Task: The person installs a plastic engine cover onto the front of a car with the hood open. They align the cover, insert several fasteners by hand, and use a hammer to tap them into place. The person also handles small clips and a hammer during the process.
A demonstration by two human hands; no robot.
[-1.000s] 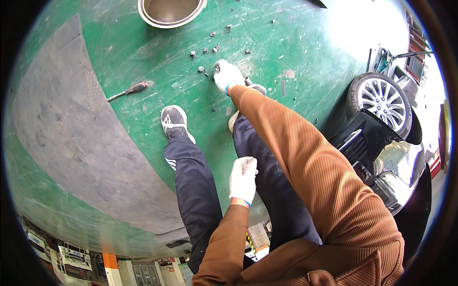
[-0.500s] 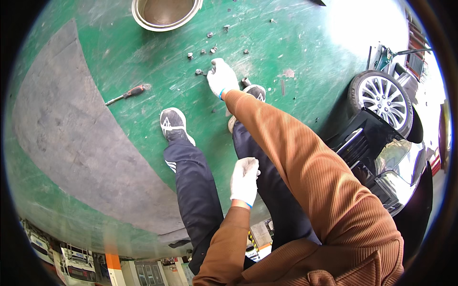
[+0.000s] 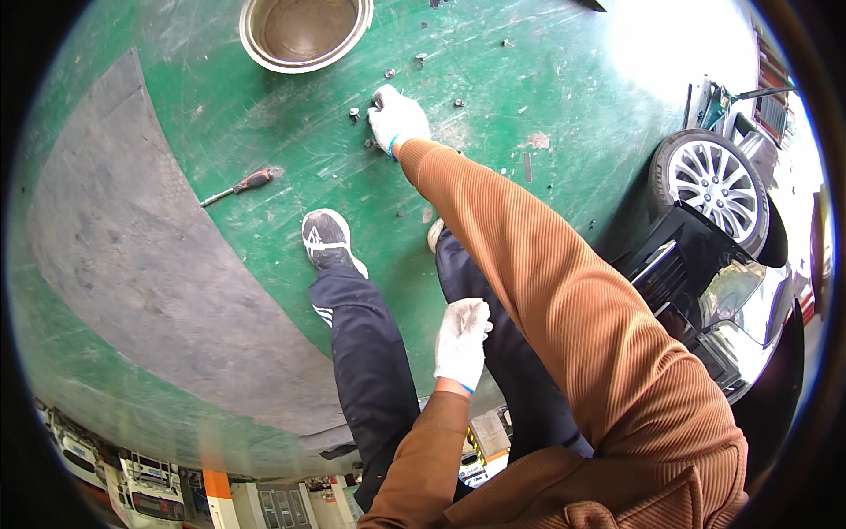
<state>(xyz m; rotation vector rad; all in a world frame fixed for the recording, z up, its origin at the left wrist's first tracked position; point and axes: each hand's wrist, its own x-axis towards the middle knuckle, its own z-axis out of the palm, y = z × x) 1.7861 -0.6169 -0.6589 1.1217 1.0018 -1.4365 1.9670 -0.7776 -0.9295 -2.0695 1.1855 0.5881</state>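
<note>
My right hand (image 3: pixel 399 118), in a white glove, reaches low over the green floor with its fingers curled together. A small dark bolt (image 3: pixel 377 104) shows partly at its fingertips; the rest is hidden by the glove. Close by on the floor are another bolt (image 3: pixel 354 114) and a dark one (image 3: pixel 370 143) next to the wrist. My left hand (image 3: pixel 462 339), gloved in white too, stays by my right thigh with the fingers closed. Whatever it holds, if anything, is hidden inside the glove.
A round metal pot (image 3: pixel 306 69) stands at the far side. Several loose bolts, such as this one (image 3: pixel 420 59), lie scattered on the floor. A screwdriver (image 3: pixel 254 180) lies left, beside a grey mat (image 3: pixel 132 229). To the right is a car wheel (image 3: pixel 712 187).
My right hand has moved forward and slightly left, reaching the bolts there and covering some of them. My left hand has shifted slightly right and stays closed.
</note>
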